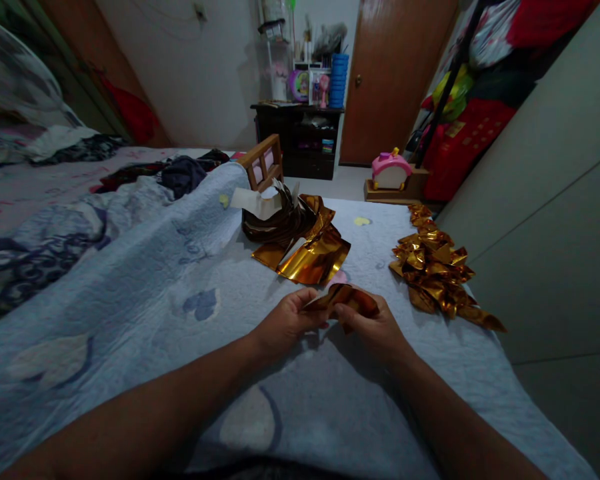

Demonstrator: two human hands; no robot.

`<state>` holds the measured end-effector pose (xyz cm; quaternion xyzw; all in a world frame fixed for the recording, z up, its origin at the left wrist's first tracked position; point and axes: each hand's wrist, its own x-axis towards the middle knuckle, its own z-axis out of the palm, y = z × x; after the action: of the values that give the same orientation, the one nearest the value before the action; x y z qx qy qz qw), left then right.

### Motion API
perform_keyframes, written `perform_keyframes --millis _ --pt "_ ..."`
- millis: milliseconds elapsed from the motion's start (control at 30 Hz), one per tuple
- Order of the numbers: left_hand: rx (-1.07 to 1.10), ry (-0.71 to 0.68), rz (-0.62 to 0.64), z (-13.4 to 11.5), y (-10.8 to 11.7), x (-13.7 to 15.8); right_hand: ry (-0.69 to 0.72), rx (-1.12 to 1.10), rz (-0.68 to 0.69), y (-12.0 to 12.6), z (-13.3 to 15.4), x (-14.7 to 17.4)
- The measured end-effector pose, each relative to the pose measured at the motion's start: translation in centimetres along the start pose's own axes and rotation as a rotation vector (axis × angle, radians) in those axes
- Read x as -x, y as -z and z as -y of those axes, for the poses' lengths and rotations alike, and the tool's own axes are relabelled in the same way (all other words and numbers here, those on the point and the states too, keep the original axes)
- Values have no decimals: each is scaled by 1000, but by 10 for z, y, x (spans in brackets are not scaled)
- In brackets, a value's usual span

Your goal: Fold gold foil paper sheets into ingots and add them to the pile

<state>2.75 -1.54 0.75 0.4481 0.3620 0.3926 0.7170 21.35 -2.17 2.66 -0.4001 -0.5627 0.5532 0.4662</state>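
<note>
Between my two hands is a piece of shiny gold foil paper (349, 299), bent and partly folded. My left hand (293, 319) pinches its left end between thumb and fingers. On the other side my right hand (373, 327) grips it, thumb pressed on the near face and the fingers mostly hidden behind. Just beyond my hands lie loose flat gold foil sheets (317, 257), beside a thick curled stack of paper (275, 217) with pale sheets on top. Off to the right sits a heap of folded gold foil pieces (433, 270).
A light blue quilt (200, 373) with heart shapes covers the bed, rising in a ridge on the left. A wooden bed rail (263, 163) stands beyond it. Farther back are a pink toy case (391, 170), a dark shelf (300, 140) and a door. A pale cabinet (555, 267) borders the right.
</note>
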Motion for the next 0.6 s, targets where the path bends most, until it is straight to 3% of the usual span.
perform_keyframes --millis 67,133,233,300,467,600 --pt "-127 -82 -33 -2 3 1 0 9 -30 1 1 0" --pt "-307 -257 -123 -7 5 3 35 81 -53 2 1 0" --pt "-668 -633 -305 -15 5 11 215 347 -91 4 -1 0" --pt "-755 -811 -320 -17 2 19 373 547 -105 5 -3 1" --pt "-876 -969 -136 -13 -7 33 646 925 -135 4 -4 2" --pt "-1043 -965 -75 -12 -9 31 726 1102 -104 1 -1 3"
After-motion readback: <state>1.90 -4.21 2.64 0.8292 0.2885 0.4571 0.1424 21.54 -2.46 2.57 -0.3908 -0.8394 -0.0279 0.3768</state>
